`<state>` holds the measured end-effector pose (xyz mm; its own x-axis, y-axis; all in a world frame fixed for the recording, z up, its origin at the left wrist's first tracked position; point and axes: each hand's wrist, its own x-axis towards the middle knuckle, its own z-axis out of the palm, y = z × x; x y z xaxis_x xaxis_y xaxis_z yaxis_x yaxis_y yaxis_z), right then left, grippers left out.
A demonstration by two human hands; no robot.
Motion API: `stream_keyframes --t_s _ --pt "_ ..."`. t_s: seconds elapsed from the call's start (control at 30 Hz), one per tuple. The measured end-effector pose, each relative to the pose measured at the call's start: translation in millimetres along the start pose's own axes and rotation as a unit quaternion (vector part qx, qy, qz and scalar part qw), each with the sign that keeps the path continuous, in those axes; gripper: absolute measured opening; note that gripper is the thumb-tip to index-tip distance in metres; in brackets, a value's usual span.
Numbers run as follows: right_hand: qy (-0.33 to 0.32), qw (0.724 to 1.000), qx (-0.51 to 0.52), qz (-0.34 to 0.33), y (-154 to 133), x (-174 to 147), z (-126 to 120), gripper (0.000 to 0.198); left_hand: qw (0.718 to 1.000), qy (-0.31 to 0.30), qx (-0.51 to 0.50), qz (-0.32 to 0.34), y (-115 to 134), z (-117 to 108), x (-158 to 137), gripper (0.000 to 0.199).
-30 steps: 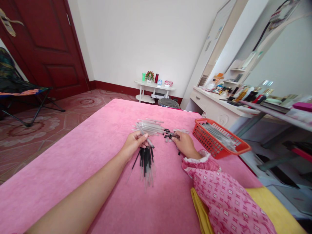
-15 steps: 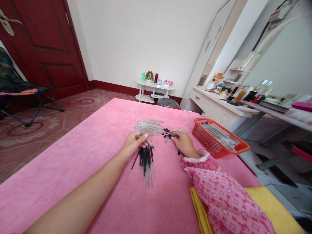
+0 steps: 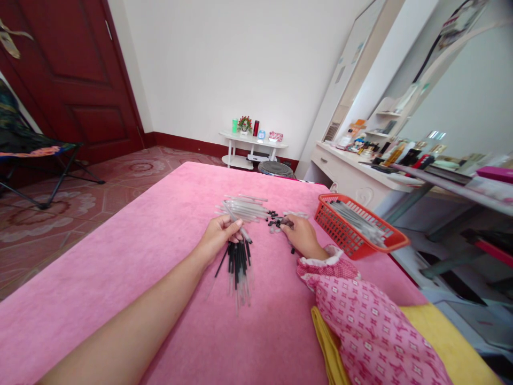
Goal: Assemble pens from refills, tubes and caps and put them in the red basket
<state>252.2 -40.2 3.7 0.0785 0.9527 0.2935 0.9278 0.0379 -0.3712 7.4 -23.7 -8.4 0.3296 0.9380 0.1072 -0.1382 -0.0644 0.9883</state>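
My left hand (image 3: 220,236) is closed round a translucent pen barrel (image 3: 246,235), its thumb pressed along it and its near end slanting to the right. Just below that hand, a bundle of black-and-clear pen refills (image 3: 238,262) lies fanned on the pink cloth. Beyond it is a heap of clear pen barrels (image 3: 248,206). My right hand (image 3: 303,235) rests at a scatter of small black plugs (image 3: 274,215), with thumb and fingers pinched together. Whatever is between those fingertips is too small to make out. A few clear caps (image 3: 273,230) lie beside them.
A red-orange basket (image 3: 347,238) holding more clear barrels stands right of my right hand. The pink cloth (image 3: 132,256) covers the table. Yellow fabric (image 3: 449,342) lies under my right sleeve. A cluttered dressing table (image 3: 356,174) stands beyond on the right.
Both hands keep nearly the same pose and place. The whole view has shifted very slightly; the left hand still holds the pen barrel.
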Motion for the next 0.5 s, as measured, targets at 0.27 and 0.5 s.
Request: stream_keyframes --t_s 0.27,0.5 --pt "-0.001 1.0 0.003 0.003 -0.8 -0.8 -0.6 0.01 1.0 0.001 0.001 -0.002 1.6 0.5 -0.2 0.03" --pt "-0.002 1.0 -0.002 0.004 -2.4 -1.1 -1.4 0.01 1.0 0.004 -0.006 -0.002 2.0 1.0 -1.0 0.031"
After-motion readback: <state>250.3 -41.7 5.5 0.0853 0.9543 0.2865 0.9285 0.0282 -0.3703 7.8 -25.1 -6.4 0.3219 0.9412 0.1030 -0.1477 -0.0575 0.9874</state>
